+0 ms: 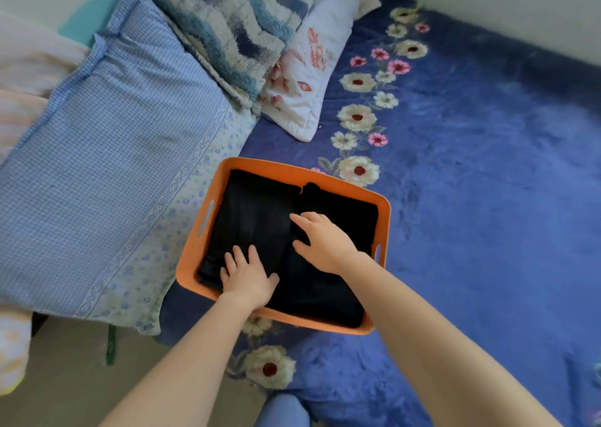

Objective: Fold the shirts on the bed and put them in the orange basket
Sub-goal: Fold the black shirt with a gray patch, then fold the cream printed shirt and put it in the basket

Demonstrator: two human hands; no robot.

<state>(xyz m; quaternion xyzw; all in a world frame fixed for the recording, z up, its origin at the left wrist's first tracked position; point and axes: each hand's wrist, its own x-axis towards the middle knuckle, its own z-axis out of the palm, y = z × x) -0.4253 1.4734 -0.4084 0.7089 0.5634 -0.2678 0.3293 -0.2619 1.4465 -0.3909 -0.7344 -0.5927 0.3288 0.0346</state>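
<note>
Shirts [257,215] snug within basket [292,170] walls

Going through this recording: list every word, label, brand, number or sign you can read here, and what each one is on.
There is no readable text in this frame.
The orange basket has no label or brand on the walls that show.
The folded black shirts show no print or tag.
The blue flowered blanket and the pillows carry only patterns.
</note>
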